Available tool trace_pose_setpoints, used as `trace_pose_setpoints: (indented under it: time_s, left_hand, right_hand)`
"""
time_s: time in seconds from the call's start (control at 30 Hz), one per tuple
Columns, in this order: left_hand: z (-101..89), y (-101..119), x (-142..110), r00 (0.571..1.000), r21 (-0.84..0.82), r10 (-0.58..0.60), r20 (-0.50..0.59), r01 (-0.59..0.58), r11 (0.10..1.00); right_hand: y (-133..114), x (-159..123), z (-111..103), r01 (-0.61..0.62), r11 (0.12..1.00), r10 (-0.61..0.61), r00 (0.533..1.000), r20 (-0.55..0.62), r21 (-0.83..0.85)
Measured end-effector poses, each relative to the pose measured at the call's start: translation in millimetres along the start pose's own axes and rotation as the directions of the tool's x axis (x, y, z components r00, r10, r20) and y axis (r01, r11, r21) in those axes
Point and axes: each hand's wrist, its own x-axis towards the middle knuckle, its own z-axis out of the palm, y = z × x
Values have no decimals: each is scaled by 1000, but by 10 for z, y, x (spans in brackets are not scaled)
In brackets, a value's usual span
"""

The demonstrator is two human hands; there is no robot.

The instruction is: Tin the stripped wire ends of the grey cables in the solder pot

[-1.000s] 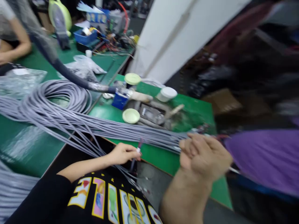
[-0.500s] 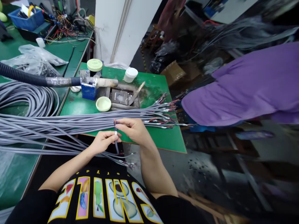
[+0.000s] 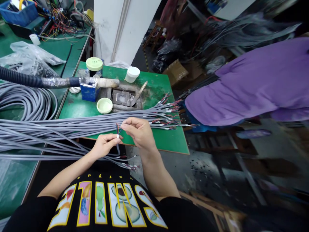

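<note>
We see our left hand [image 3: 103, 145] pinching one thin grey cable end [image 3: 118, 141] with stripped coloured wires. Right hand [image 3: 137, 130] fingertips pinch those wires, just before the green table [image 3: 159, 141]. Two pale-green lids [image 3: 104, 105]; shirt reads "SMILE".

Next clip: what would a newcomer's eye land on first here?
First, the two hands at centre: the left hand pinches a single grey cable upright by its stripped end, and the right hand meets its coloured wire tips. Behind them a thick bundle of grey cables runs across the green bench from the left. At right, a person in a purple garment leans in.
</note>
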Motion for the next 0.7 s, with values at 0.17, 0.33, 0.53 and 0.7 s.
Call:
trace_pose_setpoints:
  time_s: [0.17, 0.33, 0.53, 0.7]
  left_hand:
    - [-8, -30, -13, 999, -24, -23, 26, 24, 999]
    - [-35, -23, 10, 998, -13, 45, 47, -45, 999]
    - [-35, -6, 11, 986, 1, 93, 141, -94, 996]
    - [-27, -20, 21, 994, -34, 69, 82, -67, 997]
  right_hand:
    - [-92, -26, -134, 93, 994, -95, 994, -49, -53]
    - [-70, -71, -151, 65, 906, 35, 973, 227, -419]
    - [-5, -40, -75, 50, 929, 65, 954, 292, -368]
    - [75, -44, -11, 44, 956, -6, 992, 128, -291]
